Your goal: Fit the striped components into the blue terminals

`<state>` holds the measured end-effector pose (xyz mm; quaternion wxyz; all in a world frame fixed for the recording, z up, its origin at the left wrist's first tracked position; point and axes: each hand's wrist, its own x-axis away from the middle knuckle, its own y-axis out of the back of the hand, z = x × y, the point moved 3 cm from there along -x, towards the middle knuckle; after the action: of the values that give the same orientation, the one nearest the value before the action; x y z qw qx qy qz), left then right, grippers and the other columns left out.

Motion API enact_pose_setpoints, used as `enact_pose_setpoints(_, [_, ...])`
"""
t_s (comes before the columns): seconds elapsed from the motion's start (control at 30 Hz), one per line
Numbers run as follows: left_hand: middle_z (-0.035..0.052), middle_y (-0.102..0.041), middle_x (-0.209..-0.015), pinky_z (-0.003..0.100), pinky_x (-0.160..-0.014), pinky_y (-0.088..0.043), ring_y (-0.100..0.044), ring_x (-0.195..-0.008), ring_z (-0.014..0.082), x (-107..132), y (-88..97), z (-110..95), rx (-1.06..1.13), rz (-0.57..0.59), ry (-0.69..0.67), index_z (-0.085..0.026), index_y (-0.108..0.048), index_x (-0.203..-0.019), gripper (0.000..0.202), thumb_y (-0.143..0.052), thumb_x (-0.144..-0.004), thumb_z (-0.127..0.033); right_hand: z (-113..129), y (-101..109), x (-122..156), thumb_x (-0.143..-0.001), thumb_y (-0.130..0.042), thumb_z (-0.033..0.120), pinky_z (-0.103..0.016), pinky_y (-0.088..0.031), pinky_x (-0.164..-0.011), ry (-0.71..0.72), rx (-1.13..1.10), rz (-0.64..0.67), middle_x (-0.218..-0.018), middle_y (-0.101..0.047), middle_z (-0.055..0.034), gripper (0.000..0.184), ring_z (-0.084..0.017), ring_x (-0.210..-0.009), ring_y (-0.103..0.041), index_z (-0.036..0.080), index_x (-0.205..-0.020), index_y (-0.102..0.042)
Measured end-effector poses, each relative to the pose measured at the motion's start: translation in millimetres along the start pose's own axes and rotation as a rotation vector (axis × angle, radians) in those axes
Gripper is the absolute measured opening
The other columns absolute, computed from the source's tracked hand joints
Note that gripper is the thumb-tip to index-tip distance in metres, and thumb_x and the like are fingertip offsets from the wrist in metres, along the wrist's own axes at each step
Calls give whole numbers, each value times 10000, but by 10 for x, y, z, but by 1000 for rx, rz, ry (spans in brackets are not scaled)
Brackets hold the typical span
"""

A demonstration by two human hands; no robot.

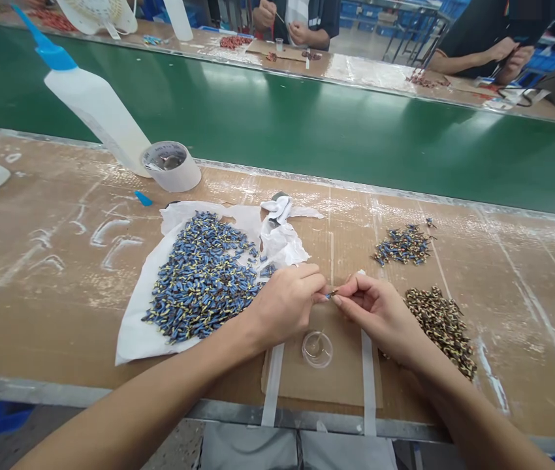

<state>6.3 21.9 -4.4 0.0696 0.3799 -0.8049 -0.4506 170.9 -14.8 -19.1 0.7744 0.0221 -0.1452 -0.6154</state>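
Note:
My left hand (pixel 290 301) pinches a small blue piece (pixel 327 296) between thumb and fingertips. Facing it, my right hand (pixel 380 312) is closed on a tiny dark-and-gold piece (pixel 334 293). The two pieces meet or nearly touch; fingertips cover most of both. Beside my left hand spreads a big heap of small blue, yellow and dark pieces (pixel 204 274) on a white sheet (pixel 133 336). A heap of dark-and-gold pieces (pixel 439 323) lies by my right forearm, with a smaller pile of blue-and-gold pieces (pixel 403 245) behind it. Below my hands sits a clear little cup (pixel 317 350) with a thin stick inside.
A taped cardboard pad (pixel 326 385) lies under the cup. Crumpled white tissue (pixel 282 238) touches the sheet. Further back stand a tape roll (pixel 179 173) and a blue-tipped bottle (pixel 98 114). Beyond runs a green belt (pixel 277 124), with other people's hands (pixel 300 32) across it.

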Motion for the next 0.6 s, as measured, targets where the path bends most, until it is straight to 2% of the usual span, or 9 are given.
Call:
enact_pose_setpoints(0.13, [35,-560,-734,264,-615,-374,-523,-683,161,3,-22,-1,-42,24,27,-138,-574,-748,142,-492,-855,-93,-40,-17,-4,-848,-638,312,-253,-438,-583,-6,4,-11,-741,-607,-18,152,-141,-657,-553,184,-789,-580])
enact_pose_setpoints(0.37, [18,-553,-708,253,-602,-350,-507,-660,145,1,-18,13,60,3,68,-148,-550,-720,152,-489,-819,-50,-76,-32,-8,-851,-640,320,-254,-424,-586,-24,-83,3,-732,-583,-8,171,-128,-633,-517,182,-780,-570])
enact_pose_setpoints(0.6, [17,-551,-718,252,-629,-363,-512,-685,146,4,-41,28,130,69,84,-144,-538,-724,140,-499,-794,-30,-46,-37,10,-870,-616,281,-243,-383,-564,6,-39,56,-719,-561,5,161,-119,-626,-490,188,-764,-537])
